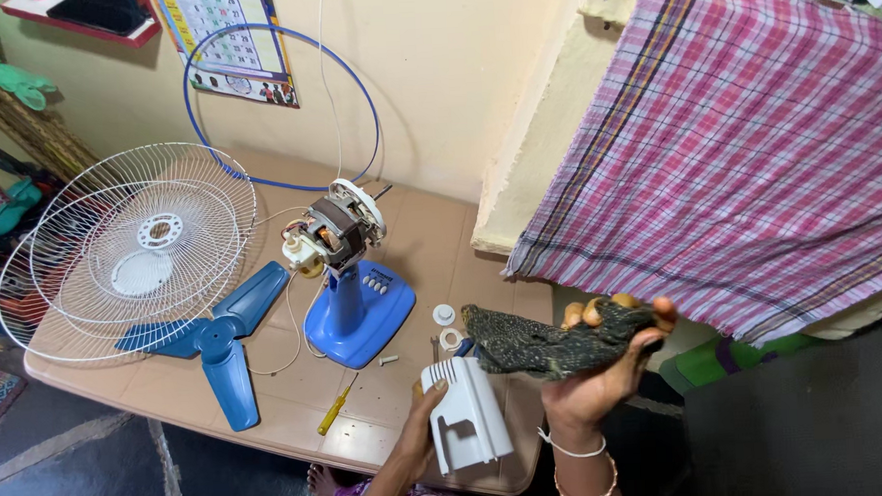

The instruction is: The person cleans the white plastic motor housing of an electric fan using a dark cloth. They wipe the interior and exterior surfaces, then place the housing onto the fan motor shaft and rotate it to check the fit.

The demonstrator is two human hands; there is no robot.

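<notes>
While the fan lies in parts, the scene is set out as follows, each place given from the blue fan base (pixel 358 316).
Left hand: the left hand (pixel 421 417) is closed on the white motor cover (pixel 468 415), just in front of the base at the near edge of the desk (pixel 430 234), seemingly to steady it.
Right hand: the right hand (pixel 605 370) is clamped on a dark cloth (pixel 549 340), right of the base and raised beside the cover, as if for wiping.
Motor: the bare motor (pixel 333 233) is left upright on the base, its housing off.
Loose parts: blue blades (pixel 222 337) and wire guards (pixel 129 252) are laid left of the base; a yellow-handled screwdriver (pixel 335 405) and white nuts (pixel 446 325) are kept just in front.
Hard to tell: the fingers under the cover are hidden, and both forearms are cut off by the bottom edge.
</notes>
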